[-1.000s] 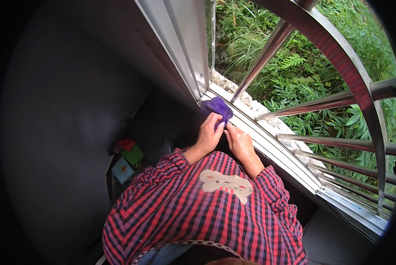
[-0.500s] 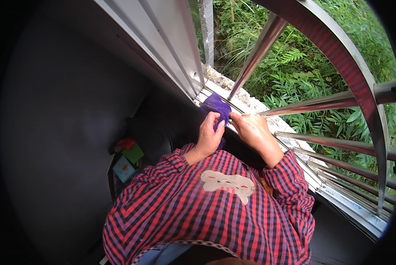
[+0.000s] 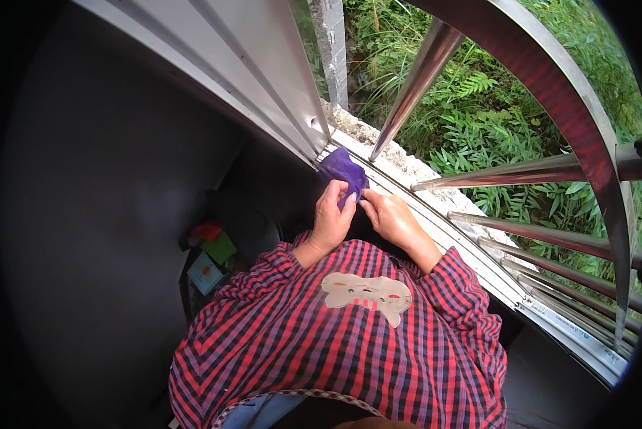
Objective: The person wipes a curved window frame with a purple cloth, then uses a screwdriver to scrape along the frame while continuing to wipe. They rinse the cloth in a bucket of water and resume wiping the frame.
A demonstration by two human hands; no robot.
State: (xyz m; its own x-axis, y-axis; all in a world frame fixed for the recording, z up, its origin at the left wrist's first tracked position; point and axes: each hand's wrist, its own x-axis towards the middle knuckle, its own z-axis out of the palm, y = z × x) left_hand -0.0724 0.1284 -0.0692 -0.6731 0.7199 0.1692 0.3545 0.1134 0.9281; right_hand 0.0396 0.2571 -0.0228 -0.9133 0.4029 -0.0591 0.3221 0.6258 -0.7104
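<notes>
A purple cloth (image 3: 344, 169) lies bunched over the white window track (image 3: 399, 194), close to the bottom corner of the white window frame (image 3: 263, 64). My left hand (image 3: 332, 214) is closed on the cloth's near side, thumb and fingers pinching it. From the right, my right hand (image 3: 394, 220) grips the cloth's near right edge with thumb and forefinger, its other fingers curled. Part of the cloth hangs behind my fingers and is hidden.
Metal bars (image 3: 507, 171) and a curved metal band (image 3: 550, 79) stand outside the track, with green plants (image 3: 478, 121) beyond. A rough stone ledge (image 3: 407, 166) runs beside the track. At lower left, a light blue box (image 3: 205, 273) and a green item (image 3: 219, 248) sit in shadow.
Both hands have shifted slightly left and toward me, the right hand more so, drawing off the track. The cloth has moved a little left with them.
</notes>
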